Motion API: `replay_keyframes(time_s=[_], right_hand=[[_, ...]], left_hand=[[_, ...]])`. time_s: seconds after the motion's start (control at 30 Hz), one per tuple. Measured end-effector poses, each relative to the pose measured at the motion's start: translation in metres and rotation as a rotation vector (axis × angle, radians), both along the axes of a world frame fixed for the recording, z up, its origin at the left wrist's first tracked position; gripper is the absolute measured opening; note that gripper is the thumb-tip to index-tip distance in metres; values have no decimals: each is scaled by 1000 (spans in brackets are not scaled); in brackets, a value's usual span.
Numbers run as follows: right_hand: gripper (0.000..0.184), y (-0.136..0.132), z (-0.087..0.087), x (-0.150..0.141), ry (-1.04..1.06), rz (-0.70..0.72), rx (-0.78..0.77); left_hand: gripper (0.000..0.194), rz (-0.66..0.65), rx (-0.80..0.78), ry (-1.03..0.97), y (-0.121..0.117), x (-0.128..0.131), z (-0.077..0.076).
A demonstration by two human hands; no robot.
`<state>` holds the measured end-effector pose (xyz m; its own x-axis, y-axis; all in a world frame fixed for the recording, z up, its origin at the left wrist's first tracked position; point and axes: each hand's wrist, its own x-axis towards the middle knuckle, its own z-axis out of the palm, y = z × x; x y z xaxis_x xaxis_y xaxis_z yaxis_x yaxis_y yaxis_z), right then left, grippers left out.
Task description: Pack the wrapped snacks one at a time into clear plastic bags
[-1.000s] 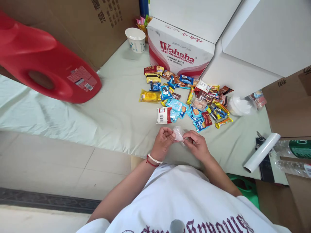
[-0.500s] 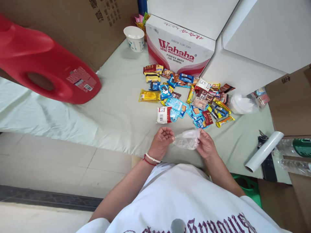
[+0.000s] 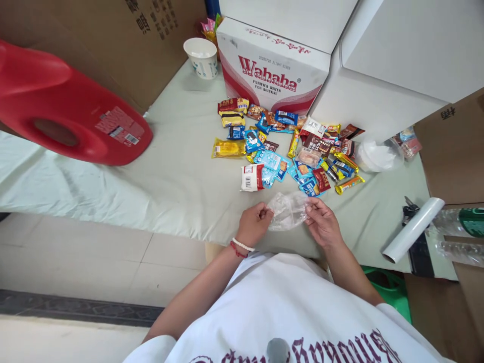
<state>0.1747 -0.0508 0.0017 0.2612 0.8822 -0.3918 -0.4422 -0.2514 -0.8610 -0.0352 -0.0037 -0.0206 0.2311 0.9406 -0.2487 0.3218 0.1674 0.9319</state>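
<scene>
A clear plastic bag (image 3: 287,212) is stretched between my two hands above the table's near edge. My left hand (image 3: 256,222) is closed on the bag's left side, fingers curled in. At the opposite side, my right hand (image 3: 321,219) pinches the bag between thumb and fingers. Just beyond the bag lies a spread of small wrapped snacks in blue, yellow, red and brown. Closest to my left hand is a white and red snack packet (image 3: 252,177); a blue snack packet (image 3: 310,187) lies just past the bag, near my right hand.
A white and red Wahaba box (image 3: 272,75) stands behind the snacks, with a paper cup (image 3: 202,58) to its left. A big red jug (image 3: 75,111) is at the left. To the right are a clear bowl (image 3: 380,155), a white roll (image 3: 413,230) and plastic bottles (image 3: 454,222).
My left hand has closed more tightly on the bag's edge. The bag is spread wider between my hands. The view has shifted slightly.
</scene>
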Motion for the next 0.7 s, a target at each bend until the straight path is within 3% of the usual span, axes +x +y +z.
replay_keyframes(time_s=[0.1, 0.13, 0.2, 0.27, 0.37, 0.43, 0.57, 0.7], right_hand=[[35, -20, -2, 9, 20, -183, 13], [37, -30, -3, 15, 9, -183, -23], [38, -54, -3, 28, -91, -42, -154], [38, -74, 3, 43, -334, 99, -254], [31, -86, 23, 54, -799, -19, -162], [24, -77, 38, 45, -984, -54, -4], [36, -34, 44, -2, -1007, 264, 259], [21, 6, 37, -25, -840, 166, 326]], left_hand=[[31, 223, 65, -95, 3, 1, 1], [33, 286, 63, -147, 4, 0, 1], [40, 343, -1, -285, 5, 0, 1], [49, 351, -115, -436, 5, 4, 3], [56, 347, -257, -597, 3, 14, 13], [58, 321, -306, -669, -1, 22, 23], [59, 217, -328, -780, -11, 31, 39], [57, 33, -200, -637, -14, 17, 38]])
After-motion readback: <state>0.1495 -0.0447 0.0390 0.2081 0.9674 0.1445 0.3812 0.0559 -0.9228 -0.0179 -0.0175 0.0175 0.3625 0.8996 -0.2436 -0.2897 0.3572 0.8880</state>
